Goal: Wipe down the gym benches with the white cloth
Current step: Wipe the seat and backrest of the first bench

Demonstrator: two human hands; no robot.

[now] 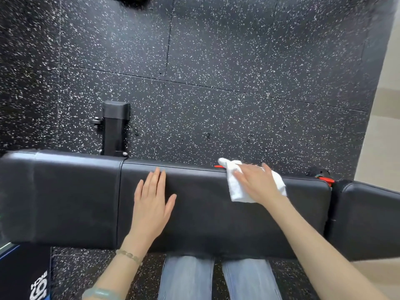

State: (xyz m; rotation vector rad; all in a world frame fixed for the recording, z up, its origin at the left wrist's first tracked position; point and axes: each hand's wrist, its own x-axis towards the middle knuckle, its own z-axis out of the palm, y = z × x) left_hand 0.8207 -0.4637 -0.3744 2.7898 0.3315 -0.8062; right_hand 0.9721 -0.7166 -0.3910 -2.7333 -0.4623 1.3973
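Observation:
A long black padded gym bench (205, 215) runs across the view from left to right. On its far edge, right of centre, lies a folded white cloth (237, 187). My right hand (257, 182) presses flat on the cloth with straight fingers. Left of it, my left hand (152, 200) rests flat on the bare pad, fingers straight and pointing away from me. Nothing is held in the left hand.
A black metal bench leg (115, 128) sticks out on the speckled rubber floor (216, 72) behind the bench. A second pad section (368, 213) joins at the right, with red parts (326, 180) at the gap. A dark box (23, 273) sits lower left. My legs stand under the near edge.

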